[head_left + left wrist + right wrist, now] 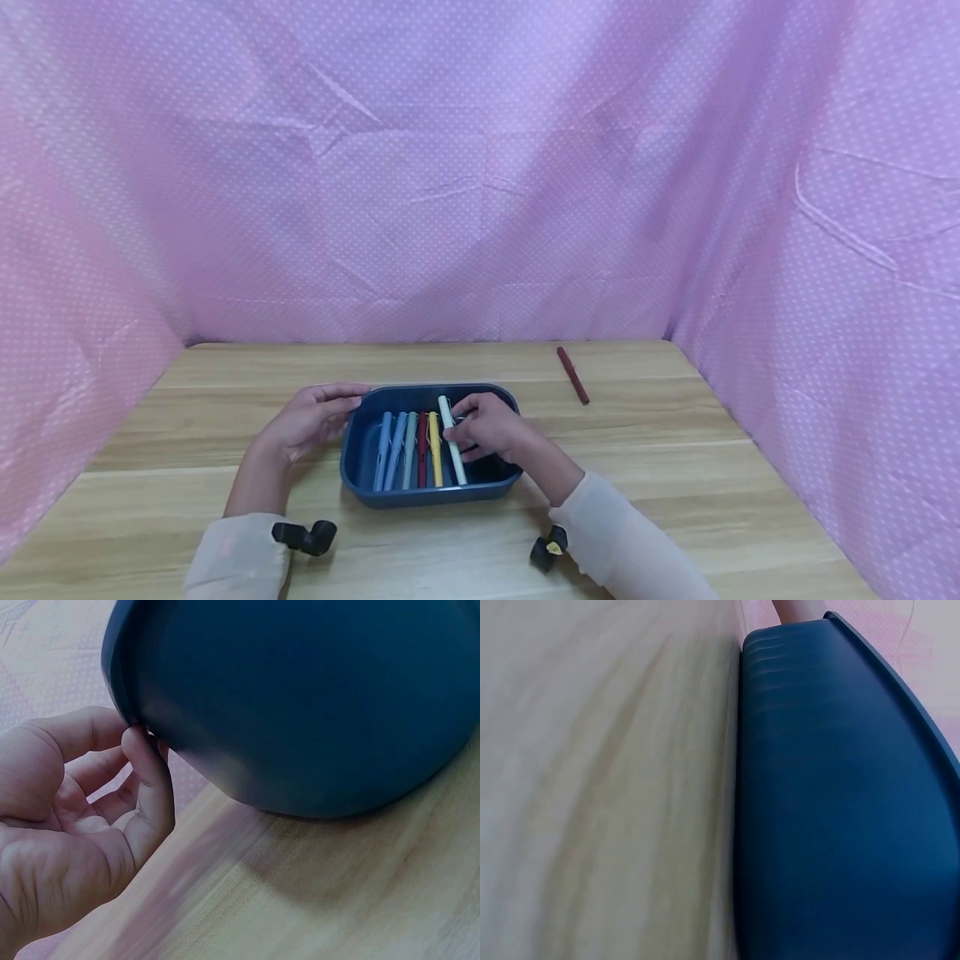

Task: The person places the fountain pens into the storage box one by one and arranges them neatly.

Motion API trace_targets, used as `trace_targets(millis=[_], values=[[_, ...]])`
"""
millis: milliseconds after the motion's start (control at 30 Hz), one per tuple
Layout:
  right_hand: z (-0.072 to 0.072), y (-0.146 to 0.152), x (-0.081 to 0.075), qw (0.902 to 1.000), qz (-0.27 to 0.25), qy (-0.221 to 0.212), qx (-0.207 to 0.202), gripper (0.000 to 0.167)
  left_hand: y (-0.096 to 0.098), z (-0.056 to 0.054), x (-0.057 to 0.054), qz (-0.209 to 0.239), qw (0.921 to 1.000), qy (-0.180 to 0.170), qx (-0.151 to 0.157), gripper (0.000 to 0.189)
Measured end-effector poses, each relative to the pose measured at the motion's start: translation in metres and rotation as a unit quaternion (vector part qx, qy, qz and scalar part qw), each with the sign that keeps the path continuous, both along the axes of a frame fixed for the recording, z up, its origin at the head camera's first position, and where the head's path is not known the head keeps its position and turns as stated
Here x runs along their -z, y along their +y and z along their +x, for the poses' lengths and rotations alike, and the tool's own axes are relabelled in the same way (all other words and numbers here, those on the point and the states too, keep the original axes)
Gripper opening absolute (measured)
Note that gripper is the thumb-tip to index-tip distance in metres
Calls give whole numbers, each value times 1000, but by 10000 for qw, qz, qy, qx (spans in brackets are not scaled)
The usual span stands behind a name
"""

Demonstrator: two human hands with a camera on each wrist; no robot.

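A dark blue rounded tray sits on the wooden table before me. My left hand pinches its left rim between thumb and fingers, which the left wrist view shows close up against the tray wall. Inside the tray my right hand holds a white pen, its lower end near the front wall. Left of it stand several pens side by side: blue pens, a green pen, a dark red pen and a yellow pen. The right wrist view shows only the tray's outer side.
Another dark red pen lies on the table behind and right of the tray. A pink dotted curtain closes off the back and both sides. Black wrist mounts are strapped to both sleeves.
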State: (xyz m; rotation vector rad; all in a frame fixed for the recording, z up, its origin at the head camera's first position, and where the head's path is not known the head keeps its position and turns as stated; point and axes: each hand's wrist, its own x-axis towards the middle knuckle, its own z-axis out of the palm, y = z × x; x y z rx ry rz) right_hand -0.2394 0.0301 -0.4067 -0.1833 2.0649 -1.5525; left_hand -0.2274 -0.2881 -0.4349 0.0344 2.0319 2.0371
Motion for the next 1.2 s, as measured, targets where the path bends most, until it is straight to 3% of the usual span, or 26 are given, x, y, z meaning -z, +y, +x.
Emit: trace_targets(millis=[600,967,1200], values=[[2,-6,-3,9990,431,-66,104,33,-1,-2,-3,7,10000,-16,6,41],[6,-8,1,9963,817,-157,228,31,-2,-4,2,7,10000,-28,52,45],[6,-10,4,9958,873,-110,260,28,-2,-4,1,23,10000,-10,27,37]])
